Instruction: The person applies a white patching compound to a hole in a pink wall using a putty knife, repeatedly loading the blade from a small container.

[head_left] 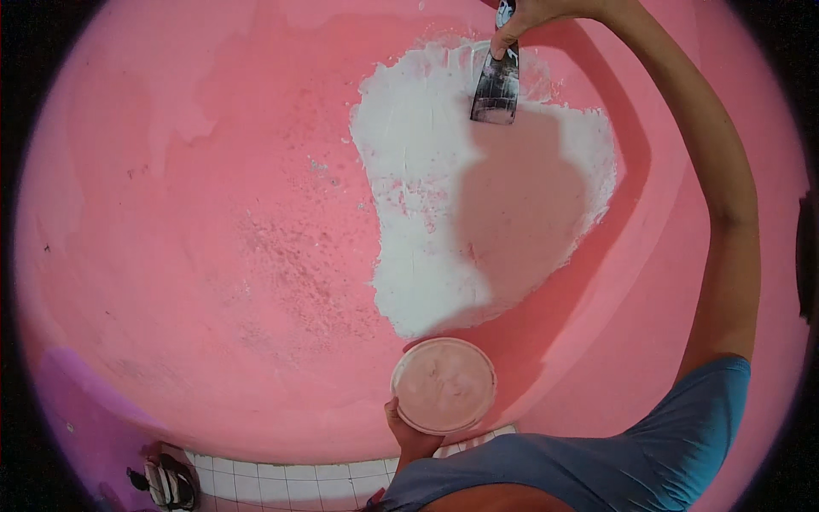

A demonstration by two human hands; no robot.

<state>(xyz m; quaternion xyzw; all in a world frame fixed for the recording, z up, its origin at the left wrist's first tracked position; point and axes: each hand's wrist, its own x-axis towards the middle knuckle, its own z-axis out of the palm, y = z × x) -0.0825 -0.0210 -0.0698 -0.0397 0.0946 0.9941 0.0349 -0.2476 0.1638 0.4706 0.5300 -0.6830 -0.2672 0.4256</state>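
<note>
My right hand [546, 15] is raised high and closed around the handle of a putty knife [496, 85]. The dark, smeared blade points down and lies against the top part of a white filler patch [409, 119] on the pink wall [213, 128]. Low in front of me, my left hand [414, 433] grips a round, shallow lid-like disc [444, 384] by its lower left rim. Some pale filler is smeared over the disc's face. My fingers behind the disc are hidden.
Left of the patch, the wall has a rough, stained area [299, 264]. White floor tiles [290, 485] run along the wall's foot. A bag-like bundle [169, 480] lies at the lower left, beside a purple surface [90, 418]. My shadow falls across the patch.
</note>
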